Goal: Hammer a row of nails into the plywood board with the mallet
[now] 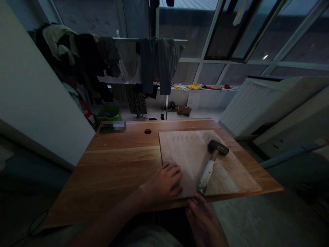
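Observation:
A pale square board [190, 164] lies on the wooden table [115, 171], with a row of several nails [192, 136] standing along its far edge. On the board's right part rests a hammer [207, 173], its dark head away from me and its whitish worn handle pointing toward me. My left hand [164, 181] rests on the board's near left corner, fingers apart and bent, holding nothing. My right hand [203, 214] is at the table's near edge, just below the handle's end, with its fingers together; whatever may be between them is too small to make out.
A blurred box-like item [112, 127] sits at the table's far left corner, near a round hole [147, 131]. Beyond the table are a clothes rack [154, 65] and a green basket [109, 113]. A white cabinet side [38, 89] stands at the left.

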Demonstrator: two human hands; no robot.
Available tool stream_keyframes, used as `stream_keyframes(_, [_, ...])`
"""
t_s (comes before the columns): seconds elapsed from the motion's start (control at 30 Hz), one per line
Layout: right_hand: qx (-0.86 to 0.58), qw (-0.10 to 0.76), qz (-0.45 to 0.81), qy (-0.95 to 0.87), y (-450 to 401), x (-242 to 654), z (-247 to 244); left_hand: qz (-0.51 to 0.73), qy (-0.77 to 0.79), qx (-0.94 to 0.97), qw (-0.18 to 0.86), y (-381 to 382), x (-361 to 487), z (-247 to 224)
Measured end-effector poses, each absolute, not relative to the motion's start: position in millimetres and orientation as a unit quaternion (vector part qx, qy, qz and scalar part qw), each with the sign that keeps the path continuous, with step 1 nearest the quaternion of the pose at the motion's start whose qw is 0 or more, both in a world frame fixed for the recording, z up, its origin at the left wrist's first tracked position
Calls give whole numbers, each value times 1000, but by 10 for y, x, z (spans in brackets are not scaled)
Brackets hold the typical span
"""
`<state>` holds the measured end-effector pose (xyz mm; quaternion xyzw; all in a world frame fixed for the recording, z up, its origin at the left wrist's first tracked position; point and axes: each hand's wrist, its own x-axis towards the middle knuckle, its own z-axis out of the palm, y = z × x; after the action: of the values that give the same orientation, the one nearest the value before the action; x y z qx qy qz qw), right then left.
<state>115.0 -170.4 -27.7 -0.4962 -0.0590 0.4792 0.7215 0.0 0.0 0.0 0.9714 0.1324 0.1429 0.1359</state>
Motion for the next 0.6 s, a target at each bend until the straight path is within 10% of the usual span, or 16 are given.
stream_keyframes(0.3, [-519,659,531,-117,-1514,1057,62,209,257,933,142,-59,-776,65])
stream_keyframes(0.6, [-537,640,485,-261,-812,966,234,388,320,776,381,-79,-579,308])
